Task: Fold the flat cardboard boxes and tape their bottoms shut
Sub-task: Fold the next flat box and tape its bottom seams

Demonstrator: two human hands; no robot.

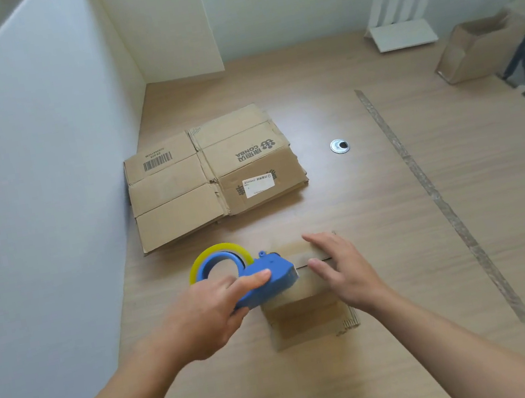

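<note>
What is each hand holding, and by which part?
Left hand grips the tape dispenser by its blue body. Right hand holds nothing; it rests flat on the box.

- You're at an office desk point(359, 203): wood-grain top, metal cable grommet point(340, 146), white partition panels point(46, 200).
- A router point(402, 34) stands at the back, flat cardboard boxes point(183, 191) stacked before you.

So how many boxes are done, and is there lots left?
One folded box sits far right; I can't tell if it's taped. Now the left hand grips the tape dispenser at the flap seam of a second box, while the right hand presses the flaps flat. The stack of flat boxes by the wall is left.
</note>
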